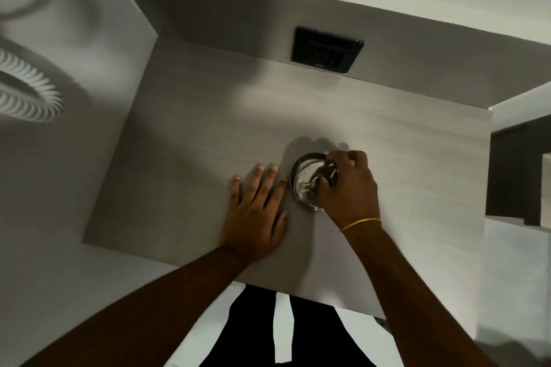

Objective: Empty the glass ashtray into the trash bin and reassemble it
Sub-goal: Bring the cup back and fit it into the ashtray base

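Observation:
A round glass ashtray [305,180] with a dark metal rim sits on the grey tabletop [185,158], a little right of centre. My right hand [347,185] covers its right half, fingers curled over the rim and gripping it; a yellow band circles that wrist. My left hand [256,208] lies flat on the table just left of the ashtray, fingers spread, its fingertips nearly touching the rim. The ashtray's inside is partly hidden by my fingers. No trash bin is in view.
A black socket plate [326,49] is set in the back wall above the table. A white ribbed hose [26,92] coils at the far left. A dark opening [518,170] lies beyond the table's right edge. My dark trousers [259,331] show below the front edge.

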### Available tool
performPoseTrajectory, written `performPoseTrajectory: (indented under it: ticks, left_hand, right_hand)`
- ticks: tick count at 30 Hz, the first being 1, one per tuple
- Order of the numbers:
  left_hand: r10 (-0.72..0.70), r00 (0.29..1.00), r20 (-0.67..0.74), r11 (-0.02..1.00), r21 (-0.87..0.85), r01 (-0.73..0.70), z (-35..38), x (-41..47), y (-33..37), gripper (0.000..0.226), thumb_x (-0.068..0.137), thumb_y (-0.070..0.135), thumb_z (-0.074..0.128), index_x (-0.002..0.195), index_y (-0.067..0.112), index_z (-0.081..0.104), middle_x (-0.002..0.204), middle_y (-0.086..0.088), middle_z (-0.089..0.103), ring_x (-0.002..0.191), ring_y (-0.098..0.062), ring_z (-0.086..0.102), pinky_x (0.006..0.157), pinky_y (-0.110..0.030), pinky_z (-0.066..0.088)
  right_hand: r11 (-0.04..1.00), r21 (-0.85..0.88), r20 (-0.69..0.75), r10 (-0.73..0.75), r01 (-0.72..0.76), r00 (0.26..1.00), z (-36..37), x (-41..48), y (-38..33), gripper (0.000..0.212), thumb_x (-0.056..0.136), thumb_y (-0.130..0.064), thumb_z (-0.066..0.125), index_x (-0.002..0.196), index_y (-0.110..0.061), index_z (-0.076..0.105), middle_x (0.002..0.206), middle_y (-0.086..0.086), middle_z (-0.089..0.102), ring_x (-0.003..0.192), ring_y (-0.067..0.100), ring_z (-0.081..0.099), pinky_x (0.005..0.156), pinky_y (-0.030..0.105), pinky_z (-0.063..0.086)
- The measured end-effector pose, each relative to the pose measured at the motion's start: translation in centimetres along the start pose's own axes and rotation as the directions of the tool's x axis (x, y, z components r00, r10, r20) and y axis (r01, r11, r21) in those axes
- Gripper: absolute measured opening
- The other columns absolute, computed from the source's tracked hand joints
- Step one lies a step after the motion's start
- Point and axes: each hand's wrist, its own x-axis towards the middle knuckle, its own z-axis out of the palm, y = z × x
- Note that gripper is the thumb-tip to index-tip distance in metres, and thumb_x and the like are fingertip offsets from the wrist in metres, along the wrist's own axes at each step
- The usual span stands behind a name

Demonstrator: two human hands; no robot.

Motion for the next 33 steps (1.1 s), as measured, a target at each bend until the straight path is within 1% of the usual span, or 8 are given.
performPoseTrajectory:
  ticks: [5, 10, 14, 16, 19, 23, 28, 33]
  left_hand:
    - [0.002, 1.000, 0.002, 1.000, 0.011, -0.002, 0.2, -0.1, 0.0, 0.070, 0.107, 0.051, 0.045, 0.169, 0.017, 0.037, 0.183, -0.013, 0.024, 0.170, -0.039, 0.019, 0.130, -0.073, 0.017]
    - [0.002, 1.000, -0.015, 1.000, 0.010, -0.002, 0.4, -0.1, 0.1, 0.068, 0.106, 0.050, 0.046, 0.166, 0.017, 0.041, 0.181, -0.014, 0.029, 0.169, -0.040, 0.022, 0.130, -0.073, 0.018]
    - [0.001, 1.000, -0.021, 1.000, 0.009, 0.000, 0.3, -0.1, 0.2, 0.068, 0.106, 0.049, 0.047, 0.166, 0.017, 0.042, 0.180, -0.014, 0.031, 0.168, -0.040, 0.024, 0.130, -0.072, 0.020]
    - [-0.002, 1.000, -0.017, 1.000, 0.005, 0.003, 0.2, -0.1, 0.2, 0.068, 0.106, 0.049, 0.047, 0.166, 0.017, 0.043, 0.180, -0.014, 0.031, 0.168, -0.040, 0.025, 0.130, -0.072, 0.021]
    - [-0.001, 1.000, -0.015, 1.000, 0.006, 0.002, 0.1, -0.1, 0.2, 0.068, 0.106, 0.049, 0.048, 0.166, 0.017, 0.043, 0.180, -0.013, 0.032, 0.168, -0.039, 0.027, 0.130, -0.072, 0.021]
    - [0.008, 1.000, -0.008, 1.000, 0.005, -0.008, 0.2, -0.2, 0.2, 0.069, 0.106, 0.049, 0.047, 0.167, 0.017, 0.042, 0.181, -0.013, 0.031, 0.168, -0.039, 0.026, 0.130, -0.072, 0.020]
    - [0.014, 1.000, 0.009, 1.000, 0.003, -0.014, 0.2, 0.0, 0.3, 0.070, 0.106, 0.049, 0.047, 0.168, 0.017, 0.040, 0.181, -0.013, 0.031, 0.168, -0.039, 0.027, 0.130, -0.071, 0.019]
    - [-0.001, 0.997, 0.073, 1.000, 0.002, 0.000, -0.8, 0.0, 0.4, 0.071, 0.104, 0.047, 0.048, 0.167, 0.016, 0.042, 0.179, -0.013, 0.034, 0.166, -0.040, 0.030, 0.128, -0.072, 0.025]
  right_hand:
    - [0.995, -0.093, 0.065, -0.024, 0.030, 0.998, -0.9, 1.9, -0.8, 0.049, 0.081, -0.026, 0.070, 0.130, -0.028, 0.061, 0.125, 0.007, 0.063, 0.103, 0.038, 0.070, 0.087, 0.041, 0.054]
    - [0.975, -0.215, 0.201, -0.015, 0.059, 0.979, -1.9, 3.6, -1.9, 0.034, 0.080, -0.034, 0.069, 0.113, -0.027, 0.071, 0.112, 0.008, 0.069, 0.102, 0.038, 0.069, 0.088, 0.042, 0.055]
    - [0.955, -0.280, 0.244, -0.028, 0.098, 0.969, -2.2, 4.3, -2.3, 0.024, 0.077, -0.036, 0.066, 0.096, -0.024, 0.076, 0.104, 0.007, 0.074, 0.098, 0.036, 0.070, 0.082, 0.037, 0.053]
    - [0.949, -0.297, 0.259, -0.028, 0.108, 0.965, -2.2, 4.5, -2.4, 0.025, 0.078, -0.036, 0.068, 0.098, -0.025, 0.078, 0.105, 0.007, 0.075, 0.099, 0.036, 0.070, 0.083, 0.038, 0.054]
    - [0.947, -0.303, 0.274, -0.017, 0.103, 0.961, -2.2, 4.7, -2.4, 0.031, 0.080, -0.033, 0.073, 0.108, -0.023, 0.079, 0.112, 0.009, 0.074, 0.105, 0.035, 0.070, 0.086, 0.037, 0.053]
    - [0.942, -0.318, 0.298, -0.004, 0.103, 0.954, -2.2, 4.8, -2.4, 0.034, 0.076, -0.033, 0.075, 0.109, -0.023, 0.080, 0.114, 0.009, 0.072, 0.106, 0.035, 0.069, 0.083, 0.033, 0.048]
    - [0.922, -0.372, 0.311, 0.018, 0.105, 0.950, -2.0, 5.2, -2.8, 0.043, 0.077, -0.036, 0.074, 0.117, -0.021, 0.077, 0.119, 0.010, 0.072, 0.110, 0.036, 0.069, 0.090, 0.037, 0.053]
    - [0.919, -0.390, 0.283, 0.055, 0.063, 0.958, -2.2, 5.0, -3.9, 0.044, 0.071, -0.039, 0.079, 0.111, -0.020, 0.075, 0.118, 0.013, 0.073, 0.109, 0.037, 0.071, 0.090, 0.037, 0.055]
